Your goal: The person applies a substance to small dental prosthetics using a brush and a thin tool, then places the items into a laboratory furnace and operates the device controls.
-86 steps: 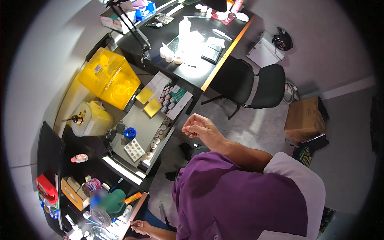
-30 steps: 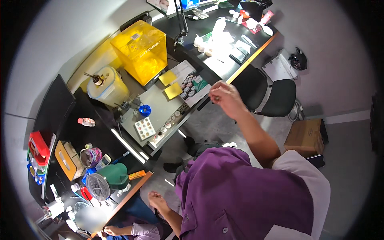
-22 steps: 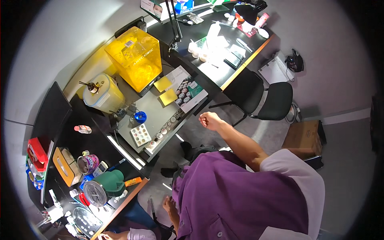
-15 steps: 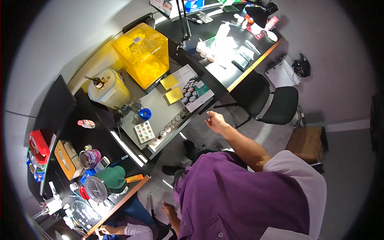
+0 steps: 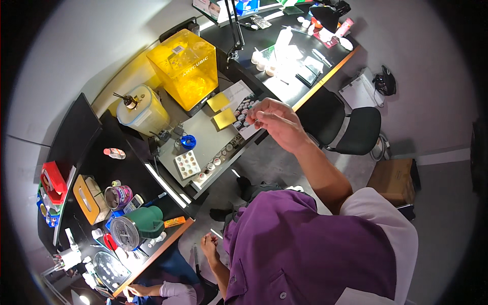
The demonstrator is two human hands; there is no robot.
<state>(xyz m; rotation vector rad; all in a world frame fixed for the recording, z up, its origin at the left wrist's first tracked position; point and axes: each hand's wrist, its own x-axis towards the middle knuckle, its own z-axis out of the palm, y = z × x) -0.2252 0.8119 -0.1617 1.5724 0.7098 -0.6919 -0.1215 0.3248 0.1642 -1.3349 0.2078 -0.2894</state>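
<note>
My right hand [image 5: 278,124] is raised in front of the shelf's right end, its fingers loosely bent and nothing visible in them. Behind it lies a printed sheet [image 5: 238,94] with pictures of small jars, partly covered by the hand. My left hand [image 5: 209,246] hangs low beside my purple-clad body, fingers slightly curled and apart, holding nothing I can see. It is nearest to the left desk's wooden edge [image 5: 170,240], without touching it. On the grey shelf [image 5: 201,132] are two yellow pads [image 5: 224,119], a blue round item [image 5: 188,141] and a white palette [image 5: 187,164].
A yellow-covered machine [image 5: 185,71] and a pale lidded tub [image 5: 145,112] stand at the back. The left desk holds a green mug [image 5: 142,223] and a tissue box [image 5: 89,201]. A black chair [image 5: 358,129] stands right. Another person's hand [image 5: 137,291] is at lower left.
My right hand has risen and moved up toward the printed sheet, looking larger. The left hand has shifted slightly up and left. The view has shifted a little.
</note>
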